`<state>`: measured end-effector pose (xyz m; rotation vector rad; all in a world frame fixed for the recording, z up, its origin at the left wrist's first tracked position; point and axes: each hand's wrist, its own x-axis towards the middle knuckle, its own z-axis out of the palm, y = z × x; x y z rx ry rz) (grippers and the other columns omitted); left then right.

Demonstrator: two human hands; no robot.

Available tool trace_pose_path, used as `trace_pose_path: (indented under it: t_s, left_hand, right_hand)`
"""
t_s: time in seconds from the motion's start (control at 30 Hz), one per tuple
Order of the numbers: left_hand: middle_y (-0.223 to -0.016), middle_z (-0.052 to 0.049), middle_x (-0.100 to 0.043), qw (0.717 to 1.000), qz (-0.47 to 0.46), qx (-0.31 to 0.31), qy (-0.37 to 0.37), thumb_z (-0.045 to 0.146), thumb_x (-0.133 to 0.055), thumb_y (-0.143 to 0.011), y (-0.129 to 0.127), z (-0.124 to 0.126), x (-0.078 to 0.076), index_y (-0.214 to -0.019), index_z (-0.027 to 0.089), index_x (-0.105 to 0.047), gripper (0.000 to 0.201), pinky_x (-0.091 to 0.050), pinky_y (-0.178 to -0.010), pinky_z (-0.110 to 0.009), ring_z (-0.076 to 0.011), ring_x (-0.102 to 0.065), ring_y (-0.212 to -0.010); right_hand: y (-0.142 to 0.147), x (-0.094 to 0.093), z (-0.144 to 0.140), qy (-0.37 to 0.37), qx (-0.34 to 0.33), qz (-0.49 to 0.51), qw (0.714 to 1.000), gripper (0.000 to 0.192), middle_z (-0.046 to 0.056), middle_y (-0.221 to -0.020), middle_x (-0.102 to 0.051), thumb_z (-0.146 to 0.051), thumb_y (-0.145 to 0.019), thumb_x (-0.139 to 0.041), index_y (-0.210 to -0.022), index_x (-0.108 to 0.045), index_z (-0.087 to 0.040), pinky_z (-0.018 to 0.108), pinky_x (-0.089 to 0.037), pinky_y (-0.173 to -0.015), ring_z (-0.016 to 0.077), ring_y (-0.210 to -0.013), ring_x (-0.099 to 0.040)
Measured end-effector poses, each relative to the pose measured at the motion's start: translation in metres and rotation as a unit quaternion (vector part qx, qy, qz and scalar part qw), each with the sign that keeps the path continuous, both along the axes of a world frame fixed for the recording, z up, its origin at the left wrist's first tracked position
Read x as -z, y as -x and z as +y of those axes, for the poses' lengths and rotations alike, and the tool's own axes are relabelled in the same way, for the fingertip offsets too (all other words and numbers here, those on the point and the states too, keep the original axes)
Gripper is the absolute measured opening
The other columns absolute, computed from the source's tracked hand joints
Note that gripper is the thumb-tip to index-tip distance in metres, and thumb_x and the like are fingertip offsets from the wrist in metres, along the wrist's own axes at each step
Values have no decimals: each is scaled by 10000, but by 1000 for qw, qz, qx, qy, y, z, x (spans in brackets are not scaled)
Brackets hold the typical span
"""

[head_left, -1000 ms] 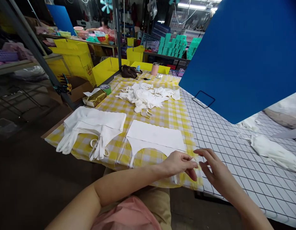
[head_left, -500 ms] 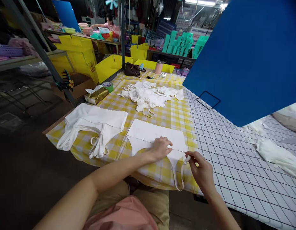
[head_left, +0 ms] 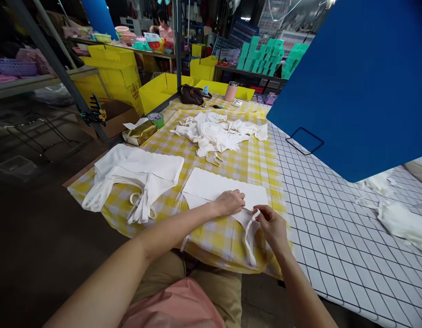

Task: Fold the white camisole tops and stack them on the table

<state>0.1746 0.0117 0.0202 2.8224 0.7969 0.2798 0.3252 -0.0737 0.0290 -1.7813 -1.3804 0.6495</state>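
On yellow-checked bench [head_left: 231,237]: my left hand [head_left: 230,202] presses flat white cotton garment [head_left: 211,187], grip open; right hand [head_left: 270,223] pinches its thin strap [head_left: 248,239]. Folding step; next, lay strap inward neatly.

- Worn on head, above lap, tilted forward and down.
- Close to both hands [head_left: 231,202] and garment [head_left: 224,189] at near table [head_left: 258,159] edge.
- Wide, reaching far shelves [head_left: 261,57].
- Single view, nothing shared.
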Motion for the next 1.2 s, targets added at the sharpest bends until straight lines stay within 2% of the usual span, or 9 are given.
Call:
trace_pose_path:
  t_s: [0.17, 0.37, 0.83, 0.93, 1.03, 1.13, 1.2]
  left_hand:
    - [-939, -18, -649, 993, -41, -50, 98, 215, -545, -810, -3, 7, 2, -921, 204, -695, 187, -446, -785, -268, -184, -536, -943]
    - [-935, -32, -648, 985, -60, -60, 152, 299, -574, -810, -4, 11, 0, -868, 184, -703, 182, -432, -802, -265, -188, -530, -952]
    - [-906, -24, -654, 982, -64, -56, 166, 217, -570, -789, -4, 13, -1, -827, 175, -699, 141, -433, -767, -247, -178, -535, -920]
    - [-899, -27, -649, 985, -58, -59, 153, 196, -549, -782, -5, 12, -1, -804, 173, -697, 152, -436, -746, -251, -181, -533, -906]
    - [-901, -25, -645, 984, -62, -61, 156, 218, -551, -791, -4, 11, 1, -829, 179, -698, 156, -435, -756, -254, -183, -527, -912]
    - [-920, -21, -636, 982, -68, -41, 170, 221, -572, -778, 0, 13, 3, -874, 189, -700, 163, -425, -801, -251, -182, -511, -942]
    - [-950, -23, -617, 982, -71, -15, 174, 219, -572, -767, 4, 14, 3, -908, 199, -700, 191, -413, -834, -252, -181, -499, -958]
  right_hand:
    - [6, 2, 14, -57, -57, -105, 991, 240, 48, -711, -642, -289, -700, -429, -717, -642, -180, 291, -413, -582, 161, -590, -537]
    - [4, 14, 20, -79, -57, -166, 981, 262, 53, -713, -633, -225, -707, -388, -735, -643, -173, 287, -407, -604, 167, -620, -545]
    - [13, 15, 25, -119, -53, -174, 976, 259, 40, -646, -604, -205, -696, -386, -688, -643, -178, 264, -378, -544, 148, -567, -516]
    - [18, 14, 25, -112, -37, -134, 984, 247, 33, -638, -595, -207, -684, -405, -682, -649, -173, 266, -381, -550, 144, -566, -509]
    - [20, 11, 22, -75, -14, -34, 996, 203, 36, -672, -613, -267, -683, -489, -707, -663, -166, 275, -403, -581, 158, -622, -531]
    - [18, 5, 13, 20, 18, 85, 996, 274, 41, -697, -639, -395, -658, -595, -780, -686, -167, 283, -417, -563, 174, -639, -546]
    - [17, -1, 4, 89, 24, 189, 978, 347, 47, -736, -666, -441, -632, -637, -852, -683, -177, 295, -440, -572, 192, -666, -580]
